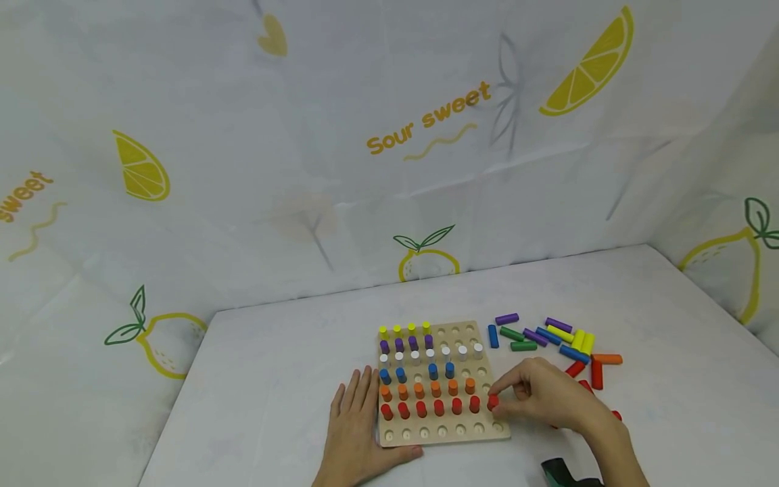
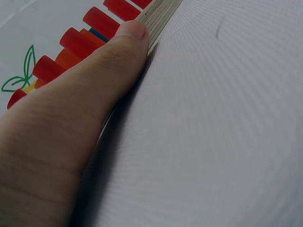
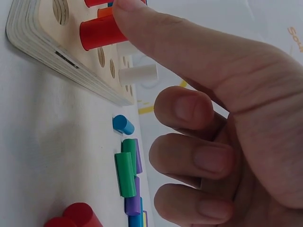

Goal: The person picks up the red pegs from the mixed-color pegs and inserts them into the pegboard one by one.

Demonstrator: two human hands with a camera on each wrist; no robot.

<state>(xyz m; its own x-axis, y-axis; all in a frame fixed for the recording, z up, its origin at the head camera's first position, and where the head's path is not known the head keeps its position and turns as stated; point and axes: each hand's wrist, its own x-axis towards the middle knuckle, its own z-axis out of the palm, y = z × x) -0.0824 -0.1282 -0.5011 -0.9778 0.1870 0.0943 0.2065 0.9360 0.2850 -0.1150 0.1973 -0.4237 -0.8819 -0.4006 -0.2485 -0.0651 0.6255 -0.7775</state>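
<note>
A wooden pegboard (image 1: 468, 438) lies on the table with rows of yellow, purple, white, blue, orange and red pegs standing in its holes. My left hand (image 1: 356, 433) rests flat along the board's left side, fingers straight, its thumb (image 2: 109, 61) against the front edge. At the right end of the red row, my right hand (image 1: 541, 399) pinches a red peg (image 3: 102, 33) between thumb and forefinger. That peg stands upright, its lower end at a hole in the board. In the right wrist view the other three fingers are curled, holding nothing.
Loose purple, green, blue, yellow, orange and red pegs (image 1: 524, 345) lie right of the board, some red ones partly behind the right hand. A black and green object (image 1: 556, 470) sits at the front edge of the view. A lemon-print cloth (image 1: 274, 223) hangs behind the table.
</note>
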